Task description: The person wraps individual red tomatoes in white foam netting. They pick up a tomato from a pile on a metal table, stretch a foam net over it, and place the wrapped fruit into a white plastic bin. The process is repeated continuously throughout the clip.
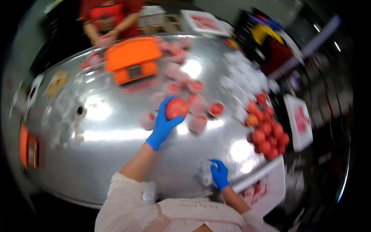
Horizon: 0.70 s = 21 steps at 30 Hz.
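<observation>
My left hand [163, 123], in a blue glove, is wrapped around a bare red tomato [177, 109] above the middle of the metal table [116, 162]. Beyond and beside it stand several tomatoes in pale foam net sleeves [196, 103]. One sleeved tomato [216, 108] shows its green calyx on top. Lower right, close to my body, my right hand [220, 174], also blue-gloved, has its fingers on a white foam net sleeve [206, 173]. Blur hides the exact grip there.
An orange scale [133, 58] stands at the far side, where a person [111, 20] holds a sleeved tomato. Bare tomatoes [268, 130] and white foam nets [246, 74] are heaped at right. A white foam box [268, 185] adjoins the right front edge. Another orange device [28, 146] sits far left.
</observation>
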Available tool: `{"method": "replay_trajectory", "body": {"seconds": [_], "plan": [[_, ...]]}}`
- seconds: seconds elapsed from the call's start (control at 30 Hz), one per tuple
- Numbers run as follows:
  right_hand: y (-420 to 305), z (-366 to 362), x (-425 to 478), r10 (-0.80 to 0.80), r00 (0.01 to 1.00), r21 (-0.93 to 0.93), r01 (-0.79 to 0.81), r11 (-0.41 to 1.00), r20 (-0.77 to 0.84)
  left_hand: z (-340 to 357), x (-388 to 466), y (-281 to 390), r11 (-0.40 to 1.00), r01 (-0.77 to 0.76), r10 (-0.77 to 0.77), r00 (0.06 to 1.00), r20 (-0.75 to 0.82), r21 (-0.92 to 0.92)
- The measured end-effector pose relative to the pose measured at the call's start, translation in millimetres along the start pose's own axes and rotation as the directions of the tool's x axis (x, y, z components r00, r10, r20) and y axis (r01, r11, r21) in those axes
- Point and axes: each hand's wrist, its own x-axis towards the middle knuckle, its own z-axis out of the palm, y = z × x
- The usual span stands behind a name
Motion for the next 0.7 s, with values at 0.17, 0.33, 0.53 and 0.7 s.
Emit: {"method": "replay_trajectory", "body": {"seconds": [0.17, 0.33, 0.53, 0.7], "plan": [[-4, -21, 4, 0.256, 0.961, 0.424, -0.274, 0.863, 0.1, 112, -46, -34, 0.859, 0.497, -0.411, 0.811, 0.417, -0.12], [-6, -84, -50, 0.32, 0.944, 0.735, -0.275, 0.619, 0.084, 221, -25, -55, 0.708, 0.695, -0.564, 0.662, 0.493, -0.123], [46, -139, -148, 0.467, 0.841, 0.595, -0.234, 0.769, -0.272, 332, 33, -59, 0.69, 0.6, -0.342, 0.762, 0.55, -0.403], [83, -187, -222, 0.618, 0.593, 0.78, 0.028, 0.625, -0.517, 351, -11, -25, 0.802, 0.555, -0.265, 0.664, 0.699, -0.222]]}}
